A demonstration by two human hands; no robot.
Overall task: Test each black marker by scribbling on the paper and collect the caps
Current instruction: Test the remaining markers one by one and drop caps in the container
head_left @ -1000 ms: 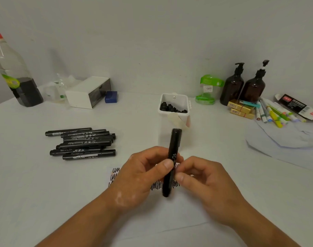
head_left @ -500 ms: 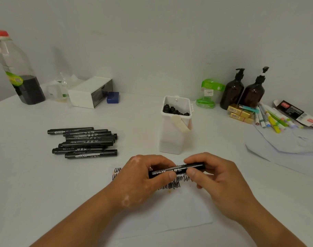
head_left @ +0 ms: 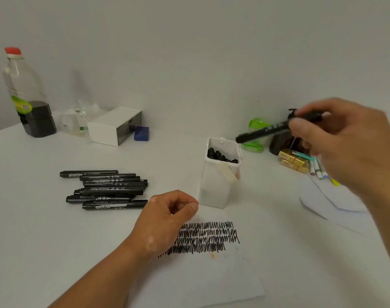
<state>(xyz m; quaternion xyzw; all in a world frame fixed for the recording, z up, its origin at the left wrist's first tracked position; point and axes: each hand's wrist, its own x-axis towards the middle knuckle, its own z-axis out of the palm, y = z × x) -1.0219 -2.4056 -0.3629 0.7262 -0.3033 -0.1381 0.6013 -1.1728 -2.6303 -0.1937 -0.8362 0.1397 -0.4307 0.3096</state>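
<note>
Scribbled paper (head_left: 211, 281) lies nearest, under the left hand (head_left: 167, 218), whose fingers curl against the thumb; whether they enclose anything cannot be told. The raised right hand (head_left: 345, 143) pinches one black marker (head_left: 265, 130), its free end by the rim of the white container (head_left: 216, 190) holding loose caps (head_left: 220, 155).

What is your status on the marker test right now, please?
Right hand grips a marker, held off the table. Left hand curled over the paper; contents unseen. Scribbles down, caps in the white cup. No obstruction seen.
</note>
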